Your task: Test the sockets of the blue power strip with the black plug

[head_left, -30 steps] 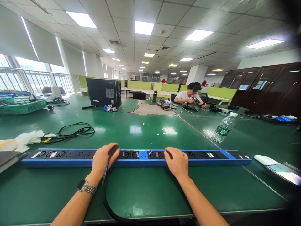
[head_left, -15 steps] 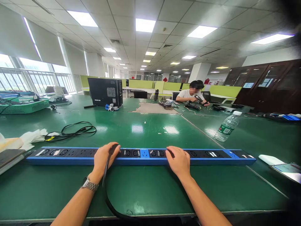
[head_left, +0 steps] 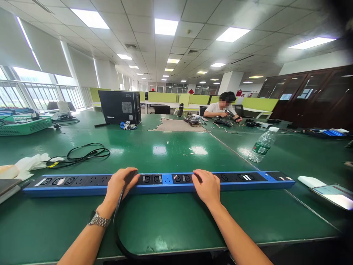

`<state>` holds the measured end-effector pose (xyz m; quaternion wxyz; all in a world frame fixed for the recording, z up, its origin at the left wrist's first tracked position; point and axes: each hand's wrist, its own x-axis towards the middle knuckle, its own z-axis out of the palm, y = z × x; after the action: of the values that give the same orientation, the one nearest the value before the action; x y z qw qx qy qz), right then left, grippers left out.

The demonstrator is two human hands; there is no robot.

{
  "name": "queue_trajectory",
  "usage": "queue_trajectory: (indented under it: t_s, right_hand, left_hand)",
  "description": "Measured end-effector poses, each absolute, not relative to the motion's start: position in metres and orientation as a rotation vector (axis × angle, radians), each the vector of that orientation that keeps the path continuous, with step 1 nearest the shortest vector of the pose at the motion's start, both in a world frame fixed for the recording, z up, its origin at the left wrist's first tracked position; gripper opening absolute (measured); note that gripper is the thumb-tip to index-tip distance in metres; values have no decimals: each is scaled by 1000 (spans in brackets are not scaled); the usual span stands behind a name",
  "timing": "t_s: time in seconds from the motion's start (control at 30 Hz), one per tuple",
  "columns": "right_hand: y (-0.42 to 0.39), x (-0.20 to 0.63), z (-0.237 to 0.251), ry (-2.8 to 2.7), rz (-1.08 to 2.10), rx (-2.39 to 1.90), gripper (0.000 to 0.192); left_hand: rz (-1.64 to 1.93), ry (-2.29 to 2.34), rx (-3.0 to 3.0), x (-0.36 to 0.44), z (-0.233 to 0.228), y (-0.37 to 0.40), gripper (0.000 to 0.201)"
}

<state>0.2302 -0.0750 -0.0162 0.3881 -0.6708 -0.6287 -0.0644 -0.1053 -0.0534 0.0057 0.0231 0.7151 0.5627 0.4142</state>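
We're in a big open-plan office that doubles as an electronics workshop: panel lights in a grid ceiling [head_left: 165, 26], green cubicle partitions [head_left: 162, 97], a wall of windows [head_left: 33, 96], dark cabinets [head_left: 309, 96], plus a PC tower [head_left: 119, 107] and loose cables [head_left: 82, 154] on the green desk [head_left: 171, 147].

Hidden or unclear, as I saw it:
- Black plug beneath my left hand [head_left: 119, 186]: covered, its socket on the long blue-and-black power strip [head_left: 165, 180] unseen.
- Thick black cable [head_left: 121, 235]: ran off the green table edge [head_left: 193, 250].
- Strip section under my right hand [head_left: 207, 187]: concealed.
- Green mesh basket [head_left: 24, 124]: cut by the left edge.
- Socket labels: too small to read.
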Motion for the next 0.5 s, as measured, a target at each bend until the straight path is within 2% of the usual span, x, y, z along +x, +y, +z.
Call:
queue_trajectory:
  t_s: [0.5]
  right_hand:
    - [-76,230,-16,-1606,-169,-1719,30]
  left_hand:
    - [1221,1653,2425,-107,2,-51,29]
